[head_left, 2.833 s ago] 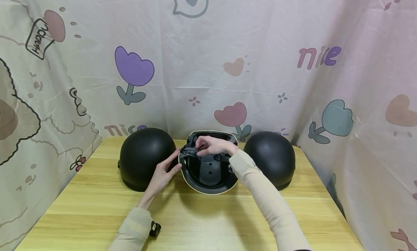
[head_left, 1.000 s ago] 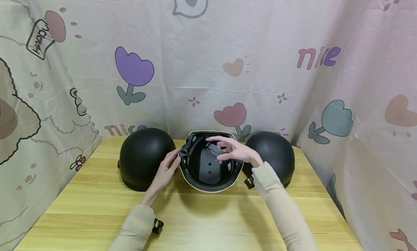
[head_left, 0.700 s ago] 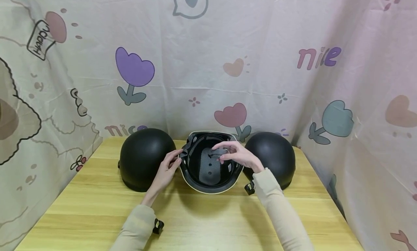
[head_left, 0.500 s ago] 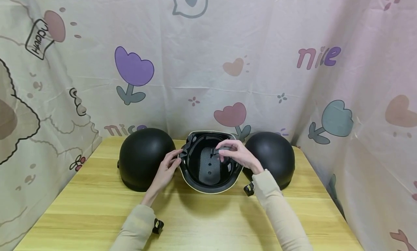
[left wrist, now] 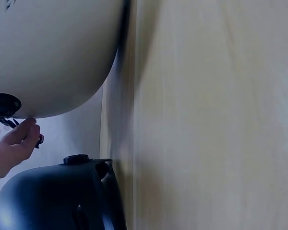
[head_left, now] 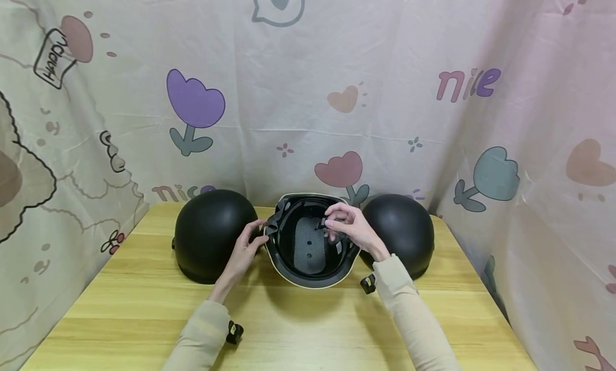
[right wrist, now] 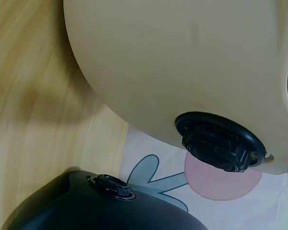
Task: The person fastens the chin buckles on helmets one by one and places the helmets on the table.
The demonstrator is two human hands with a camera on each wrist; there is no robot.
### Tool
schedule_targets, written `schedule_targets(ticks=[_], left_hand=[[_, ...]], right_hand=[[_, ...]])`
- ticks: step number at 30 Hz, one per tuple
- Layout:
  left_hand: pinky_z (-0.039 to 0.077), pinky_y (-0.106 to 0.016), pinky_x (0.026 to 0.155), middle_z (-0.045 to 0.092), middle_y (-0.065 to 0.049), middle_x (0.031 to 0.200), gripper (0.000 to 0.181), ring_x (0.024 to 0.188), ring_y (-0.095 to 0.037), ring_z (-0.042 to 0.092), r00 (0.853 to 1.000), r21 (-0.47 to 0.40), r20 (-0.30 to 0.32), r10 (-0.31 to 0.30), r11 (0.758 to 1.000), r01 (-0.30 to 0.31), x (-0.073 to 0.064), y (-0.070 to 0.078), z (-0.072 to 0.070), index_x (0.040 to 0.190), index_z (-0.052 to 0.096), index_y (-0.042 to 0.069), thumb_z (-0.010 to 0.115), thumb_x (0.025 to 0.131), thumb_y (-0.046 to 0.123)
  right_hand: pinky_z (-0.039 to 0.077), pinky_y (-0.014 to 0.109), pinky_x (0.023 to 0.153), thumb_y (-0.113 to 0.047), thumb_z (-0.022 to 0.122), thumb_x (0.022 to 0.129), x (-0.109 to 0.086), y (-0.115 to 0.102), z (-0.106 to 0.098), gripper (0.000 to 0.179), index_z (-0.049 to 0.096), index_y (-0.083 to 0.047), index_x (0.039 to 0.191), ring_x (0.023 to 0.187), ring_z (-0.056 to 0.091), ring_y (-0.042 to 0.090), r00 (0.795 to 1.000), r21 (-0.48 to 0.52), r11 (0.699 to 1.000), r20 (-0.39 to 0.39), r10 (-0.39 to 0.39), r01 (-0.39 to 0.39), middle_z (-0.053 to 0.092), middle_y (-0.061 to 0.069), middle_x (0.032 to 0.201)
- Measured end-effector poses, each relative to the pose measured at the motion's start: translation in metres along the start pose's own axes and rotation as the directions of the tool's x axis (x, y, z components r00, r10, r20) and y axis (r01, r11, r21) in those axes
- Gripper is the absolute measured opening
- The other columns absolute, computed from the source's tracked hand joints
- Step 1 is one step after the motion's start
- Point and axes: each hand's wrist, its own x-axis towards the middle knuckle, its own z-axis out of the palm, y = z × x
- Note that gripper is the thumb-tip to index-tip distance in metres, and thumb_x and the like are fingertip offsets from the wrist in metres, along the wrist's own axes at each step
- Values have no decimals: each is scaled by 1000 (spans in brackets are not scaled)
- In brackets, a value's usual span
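A beige helmet lies crown down with its black padded inside facing up. My left hand holds its left rim between thumb and fingers; in the left wrist view this hand meets the edge of the beige shell, beside a black round fitting. Over the right half of the opening, my right hand pinches a black chin strap whose end shows past the fingertips. More black strap lies along the left rim. The right wrist view shows the shell's black side knob.
Black helmets stand crown up on both sides, one at the left and one at the right, close to the beige one. All are near the back of the wooden table. A printed curtain hangs behind.
My right hand has moved from the gathered straps at the helmet's left side to its right side, and the strap end has shifted slightly right lately. My left hand stays at the rim.
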Motion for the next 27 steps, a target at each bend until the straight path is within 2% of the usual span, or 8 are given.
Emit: schedule_targets(ticks=[4,7,9,14,15,17,22,27], left_hand=[[27,-56,121,23,-17,167,56,157,-34,16,999,-33,21,-25,999,25,2,1,-1,156,30,4,49,104,8],[30,-44,121,17,-14,169,59,158,-32,12,998,-63,38,-47,997,49,2,1,-1,159,25,6,48,105,8],[31,-43,121,15,-14,170,59,158,-31,12,997,-102,47,-60,993,64,3,1,-2,160,24,7,47,105,9],[25,-46,121,14,-15,170,59,156,-30,18,997,-195,42,-71,978,78,4,3,-1,160,22,6,46,106,10],[27,-43,121,15,-14,170,59,156,-29,19,997,-200,37,-72,977,78,5,4,-1,160,22,6,46,107,11],[33,-33,118,17,-12,169,58,156,-27,20,997,-214,14,-77,974,78,6,4,0,160,24,6,47,107,11],[41,-5,102,23,-6,168,53,154,-23,27,993,-239,-102,-55,971,29,10,7,2,156,34,2,50,106,8],[44,-4,98,36,-4,164,50,147,-24,41,973,-192,-230,10,980,-55,12,12,4,151,44,4,56,103,10]], right_hand=[[61,38,73,-4,61,99,0,-1,1,31,57,5,128,63,65,15,1000,-13,1000,31,2,-2,70,0,83],[61,41,79,-5,60,100,0,-2,1,34,56,13,129,66,67,16,998,-26,1000,58,1,1,68,2,76],[61,42,81,-6,60,100,0,-1,1,35,55,16,126,66,67,15,998,-30,1000,67,-1,3,67,3,73],[61,47,80,-5,62,99,-1,-1,0,22,65,3,118,66,66,16,997,-22,1000,75,-10,12,68,4,74],[61,47,79,-5,62,98,-1,0,-1,19,66,-1,117,67,66,17,997,-19,1000,77,-11,13,68,4,75],[61,46,77,-4,63,98,-1,0,-1,18,68,-10,114,68,68,17,997,-15,1000,79,-7,9,69,3,77],[62,38,75,-4,64,97,0,-1,0,17,68,-11,112,69,69,16,996,-5,1000,84,-13,14,69,3,77],[62,35,75,-4,64,97,-1,-1,1,17,68,-10,112,68,68,18,996,2,1000,88,-27,27,66,5,73]])
